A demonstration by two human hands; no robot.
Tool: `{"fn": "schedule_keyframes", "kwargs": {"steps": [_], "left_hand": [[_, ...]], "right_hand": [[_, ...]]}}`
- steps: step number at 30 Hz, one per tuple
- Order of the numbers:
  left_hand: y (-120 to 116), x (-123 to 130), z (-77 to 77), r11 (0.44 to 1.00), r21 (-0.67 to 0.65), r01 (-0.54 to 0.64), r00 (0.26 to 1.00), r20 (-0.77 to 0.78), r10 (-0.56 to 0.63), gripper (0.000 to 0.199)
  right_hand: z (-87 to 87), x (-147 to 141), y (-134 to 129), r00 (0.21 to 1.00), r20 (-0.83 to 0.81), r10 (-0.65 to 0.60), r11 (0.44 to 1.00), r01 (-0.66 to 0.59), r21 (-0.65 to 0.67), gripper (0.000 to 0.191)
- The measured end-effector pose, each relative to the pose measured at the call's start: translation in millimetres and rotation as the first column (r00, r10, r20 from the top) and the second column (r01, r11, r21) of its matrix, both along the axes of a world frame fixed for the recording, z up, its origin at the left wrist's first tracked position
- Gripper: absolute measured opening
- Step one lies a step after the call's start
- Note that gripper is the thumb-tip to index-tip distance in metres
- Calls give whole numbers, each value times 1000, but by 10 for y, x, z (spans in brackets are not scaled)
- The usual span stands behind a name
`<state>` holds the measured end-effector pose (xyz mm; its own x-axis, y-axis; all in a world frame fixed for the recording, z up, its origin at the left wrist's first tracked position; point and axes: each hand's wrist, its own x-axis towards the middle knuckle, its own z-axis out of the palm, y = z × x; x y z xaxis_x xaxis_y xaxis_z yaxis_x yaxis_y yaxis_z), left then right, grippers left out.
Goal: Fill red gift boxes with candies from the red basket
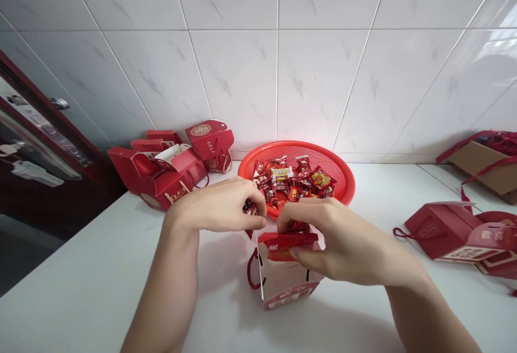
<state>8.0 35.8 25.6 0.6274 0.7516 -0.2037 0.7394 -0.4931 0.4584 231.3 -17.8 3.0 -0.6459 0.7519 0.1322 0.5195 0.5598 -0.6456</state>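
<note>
Above white tabletop (218, 310), bent left hand (222, 205) grips candy (251, 209); right hand (329, 237) pinches red packet (278, 244).

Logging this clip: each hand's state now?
Left hand: closed around at least one small, dark-wrapped candy.
Right hand: closed, pinching a flat, shiny red packet.

Single view, head-worn: the camera is looking forward and down from above the white counter (97, 288), facing the tiled wall (315, 84) behind it, and is framing the left hand (222, 205) and right hand (341, 242) at close range
</note>
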Motion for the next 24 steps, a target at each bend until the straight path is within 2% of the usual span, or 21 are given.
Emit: {"fn": "schedule_keyframes", "kwargs": {"steps": [4, 9, 14, 17, 24], "left_hand": [[-33, 79, -68, 1000, -19, -4, 1000, -30, 4, 18], [-13, 110, -130, 999, -37, 0, 996, -89, -4, 6], [10, 85, -131, 999, -32, 24, 986, -162, -29, 15], [1, 81, -132, 1000, -1, 24, 983, -183, -24, 20], [-15, 61, -171, 1000, 23, 4, 995, -97, -2, 19]], "right_hand": [[-55, -85, 22, 980, 200, 18, 1000, -17, -6, 14], [-107, -165, 27, 933, 349, 85, 996, -71, -51, 18], [-210, -235, 63, 858, 474, 197, 980, -166, -106, 22], [-292, -270, 109, 835, 484, 260, 965, -220, -140, 26], [-423, -313, 113, 809, 564, 168, 986, -131, -107, 33]]}}
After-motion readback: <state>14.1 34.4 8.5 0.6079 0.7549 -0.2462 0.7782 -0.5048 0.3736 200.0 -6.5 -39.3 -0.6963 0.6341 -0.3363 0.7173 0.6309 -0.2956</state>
